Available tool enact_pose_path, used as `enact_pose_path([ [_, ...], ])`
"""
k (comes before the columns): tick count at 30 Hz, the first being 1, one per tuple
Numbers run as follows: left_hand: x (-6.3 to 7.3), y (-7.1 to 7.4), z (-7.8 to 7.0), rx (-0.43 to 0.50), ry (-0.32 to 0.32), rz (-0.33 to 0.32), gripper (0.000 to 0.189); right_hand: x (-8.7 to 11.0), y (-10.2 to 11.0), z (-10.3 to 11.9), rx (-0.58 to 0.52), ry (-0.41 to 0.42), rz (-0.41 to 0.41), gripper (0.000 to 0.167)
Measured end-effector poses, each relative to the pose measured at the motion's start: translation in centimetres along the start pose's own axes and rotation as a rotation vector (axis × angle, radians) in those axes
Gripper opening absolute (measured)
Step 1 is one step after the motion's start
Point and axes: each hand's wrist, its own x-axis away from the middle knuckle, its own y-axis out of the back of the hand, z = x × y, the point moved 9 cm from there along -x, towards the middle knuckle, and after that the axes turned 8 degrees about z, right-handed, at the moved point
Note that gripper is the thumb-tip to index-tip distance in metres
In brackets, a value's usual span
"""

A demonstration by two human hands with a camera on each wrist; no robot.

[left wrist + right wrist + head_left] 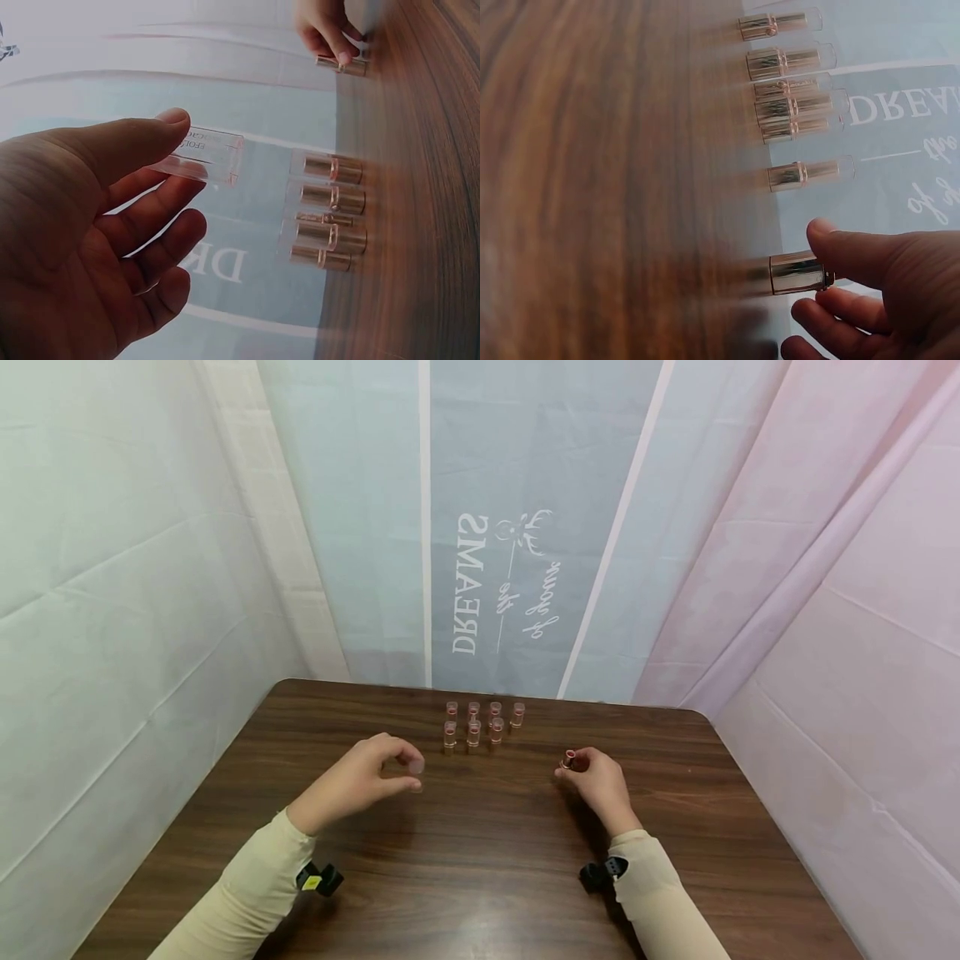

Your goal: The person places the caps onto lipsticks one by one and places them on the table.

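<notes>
In the left wrist view, a clear plastic lipstick cap with small print is pinched between the thumb and fingers of my left hand, above the table. My right hand grips an uncapped lipstick with a shiny gold base, thumb on one side and fingers on the other. Its reddish top faces up; I cannot tell whether the base touches the table. Between the hands and farther back, several capped lipsticks stand upright in two rows.
The dark wood-grain table reaches to a hanging cloth with mirrored lettering at the back. White cloth walls rise on both sides. Each wrist wears a black camera.
</notes>
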Motion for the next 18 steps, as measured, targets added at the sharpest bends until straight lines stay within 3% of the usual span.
enact_pose_path([
  [18,-0.12,-0.72,-0.14,0.034,0.025,0.025,0.023,-0.36,-0.47,-0.79,0.043,-0.030,-0.006,0.040],
])
